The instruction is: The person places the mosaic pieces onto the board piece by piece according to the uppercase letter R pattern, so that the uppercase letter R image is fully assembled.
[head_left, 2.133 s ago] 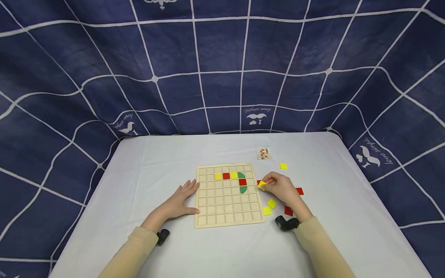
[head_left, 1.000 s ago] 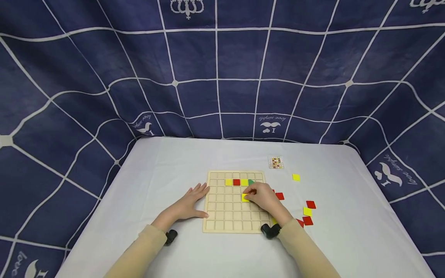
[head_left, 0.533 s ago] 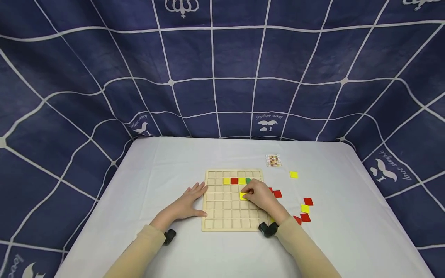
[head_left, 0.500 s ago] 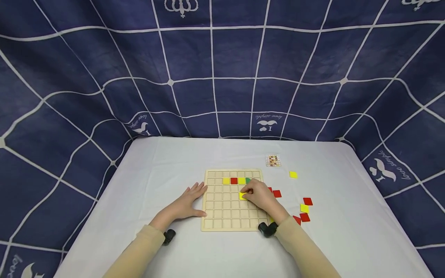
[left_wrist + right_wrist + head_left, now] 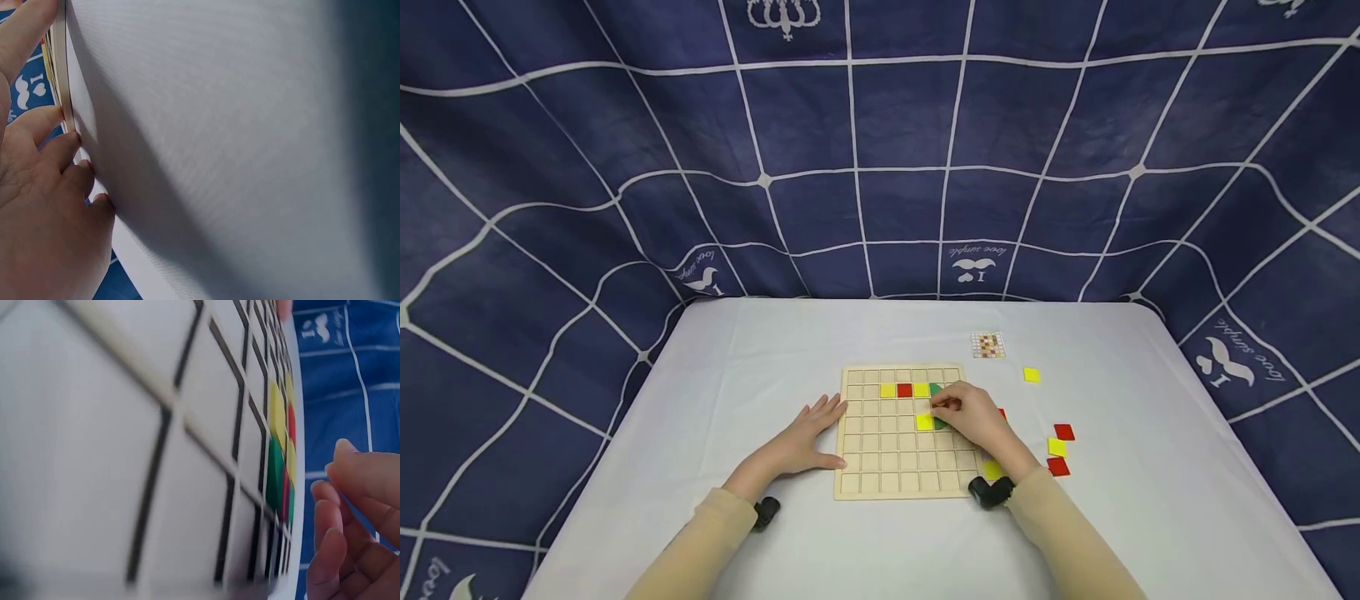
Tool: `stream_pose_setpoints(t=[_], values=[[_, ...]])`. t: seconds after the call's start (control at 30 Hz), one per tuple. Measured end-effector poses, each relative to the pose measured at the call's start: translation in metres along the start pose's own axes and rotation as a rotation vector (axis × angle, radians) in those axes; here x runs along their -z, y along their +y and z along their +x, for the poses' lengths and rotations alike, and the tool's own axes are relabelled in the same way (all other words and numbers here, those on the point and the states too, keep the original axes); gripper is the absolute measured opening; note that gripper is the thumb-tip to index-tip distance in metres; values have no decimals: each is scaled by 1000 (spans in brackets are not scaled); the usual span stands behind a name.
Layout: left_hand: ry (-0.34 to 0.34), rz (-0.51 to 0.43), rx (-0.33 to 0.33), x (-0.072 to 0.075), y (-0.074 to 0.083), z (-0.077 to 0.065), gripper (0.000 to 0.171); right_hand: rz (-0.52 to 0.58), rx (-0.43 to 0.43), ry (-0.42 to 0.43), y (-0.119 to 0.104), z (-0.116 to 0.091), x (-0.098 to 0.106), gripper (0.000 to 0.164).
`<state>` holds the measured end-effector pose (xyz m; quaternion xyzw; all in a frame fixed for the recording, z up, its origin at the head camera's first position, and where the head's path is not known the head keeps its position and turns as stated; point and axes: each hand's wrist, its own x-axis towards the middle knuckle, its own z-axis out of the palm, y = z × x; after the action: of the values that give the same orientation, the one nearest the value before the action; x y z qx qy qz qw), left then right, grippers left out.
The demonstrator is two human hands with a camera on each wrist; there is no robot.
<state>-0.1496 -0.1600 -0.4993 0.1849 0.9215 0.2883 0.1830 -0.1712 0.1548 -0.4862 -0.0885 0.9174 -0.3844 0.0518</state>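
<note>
My left hand (image 5: 801,437) lies with fingers spread against the left edge of the wooden grid board (image 5: 880,483); in the left wrist view its fingertips touch the board's side. Over the board's right part is my right hand (image 5: 973,414), thumb and fingers loosely bent with nothing between them in the right wrist view. Just left of its fingertips a yellow square tile (image 5: 924,422) sits in a cell beside a green rounded piece (image 5: 940,423). Farther back, a row holds yellow, red (image 5: 905,390) and yellow tiles and another green piece (image 5: 935,389). The right hand partly covers the pieces near it.
Right of the board lie loose red tiles (image 5: 1057,467) and yellow tiles (image 5: 1057,447), some partly hidden by the right arm. A small printed pattern card (image 5: 988,345) lies behind the board, with a yellow tile (image 5: 1032,375) near it. A blue curtain surrounds the white table.
My right hand brought a yellow tile from the board's right side into a cell, let go of it and moved slightly right. The left hand stays at the board's edge; the head view shifted.
</note>
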Motion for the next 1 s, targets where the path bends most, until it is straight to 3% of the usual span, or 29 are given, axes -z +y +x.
stream_pose_setpoints(t=[0.53,0.77,1.0], values=[[4,10,4,-2,-2,1,104,12,-192,68,46,-9,50,25],[-6,4,-6,-1,-3,0,103,12,-300,-17,60,-12,56,35],[-7,7,-9,0,-4,-1,102,-2,-283,-69,66,-17,57,36]])
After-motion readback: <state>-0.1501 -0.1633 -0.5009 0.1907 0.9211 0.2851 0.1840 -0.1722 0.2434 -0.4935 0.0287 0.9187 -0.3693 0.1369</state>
